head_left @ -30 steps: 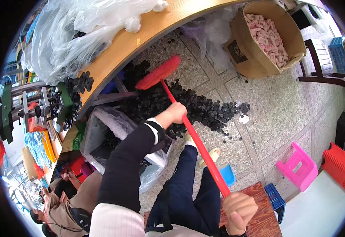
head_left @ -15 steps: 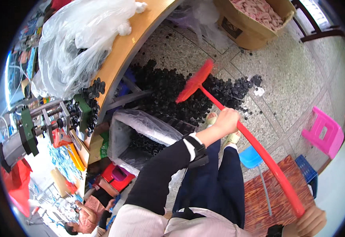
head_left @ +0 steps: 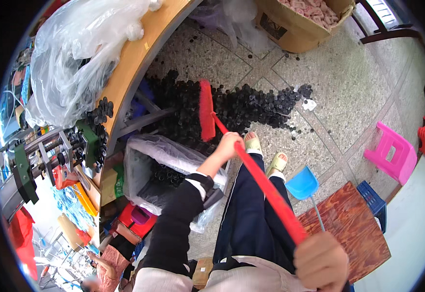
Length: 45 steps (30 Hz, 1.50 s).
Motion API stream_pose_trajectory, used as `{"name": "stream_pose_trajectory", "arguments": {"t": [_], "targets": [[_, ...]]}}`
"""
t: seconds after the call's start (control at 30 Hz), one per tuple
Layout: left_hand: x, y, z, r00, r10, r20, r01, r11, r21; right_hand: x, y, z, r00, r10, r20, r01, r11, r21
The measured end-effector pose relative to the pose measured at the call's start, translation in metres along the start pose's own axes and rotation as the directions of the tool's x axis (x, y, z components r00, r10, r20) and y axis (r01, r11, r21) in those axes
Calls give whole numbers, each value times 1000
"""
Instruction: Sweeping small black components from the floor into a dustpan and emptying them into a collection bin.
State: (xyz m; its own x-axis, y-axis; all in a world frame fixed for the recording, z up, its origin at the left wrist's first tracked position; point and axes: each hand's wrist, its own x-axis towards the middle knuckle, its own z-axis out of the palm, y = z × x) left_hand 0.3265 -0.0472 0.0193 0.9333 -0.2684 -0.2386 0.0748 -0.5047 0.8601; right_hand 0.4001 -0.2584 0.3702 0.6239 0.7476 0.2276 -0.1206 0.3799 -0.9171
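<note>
A red broom (head_left: 266,181) slants across my front, with both hands on its handle. Lower down the shaft, toward the bristles, my left hand (head_left: 231,145) is wrapped round it. Close to my body, my right hand (head_left: 321,261) is closed on the top end. The red broom head (head_left: 206,111) lies over a spread of small black round pieces (head_left: 256,107) on the speckled floor. Just beside my left forearm stands a container lined with clear plastic (head_left: 139,146), holding more black pieces.
A wooden table (head_left: 125,73) with plastic bags (head_left: 76,63) and a machine (head_left: 52,155) curves along the left. A cardboard box (head_left: 290,39) stands at the back. To the right are a pink stool (head_left: 392,153), a blue dustpan (head_left: 302,184) and a wooden board (head_left: 348,224). Another person (head_left: 110,265) sits lower left.
The broom head has swung left across the black pieces and now stands more upright in view. Both hands have moved left, the right one closer to my body.
</note>
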Motion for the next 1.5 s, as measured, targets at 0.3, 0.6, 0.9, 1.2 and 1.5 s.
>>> {"name": "stream_pose_trajectory", "arguments": {"t": [0.3, 0.6, 0.9, 1.2, 1.5], "targets": [[55, 78, 22, 962, -11, -274, -10, 997, -76, 22, -47, -8, 989, -145, -24, 141, 982, -125], [-4, 86, -52, 971, -93, -219, 113, 991, 78, 4, -46, -28, 932, -248, 266, 255, 967, 8], [-27, -19, 4, 997, -2, 80, 2, 1000, -1, 22, -9, 54, 935, 140, 326, -92, 983, -157], [38, 47, 28, 949, -37, -312, -22, 983, -182, 53, -54, 33, 964, -18, 267, 96, 955, -282], [-10, 74, -39, 971, -103, -216, 77, 989, -124, 64, -58, 20, 956, -289, 42, 289, 957, 26]]}}
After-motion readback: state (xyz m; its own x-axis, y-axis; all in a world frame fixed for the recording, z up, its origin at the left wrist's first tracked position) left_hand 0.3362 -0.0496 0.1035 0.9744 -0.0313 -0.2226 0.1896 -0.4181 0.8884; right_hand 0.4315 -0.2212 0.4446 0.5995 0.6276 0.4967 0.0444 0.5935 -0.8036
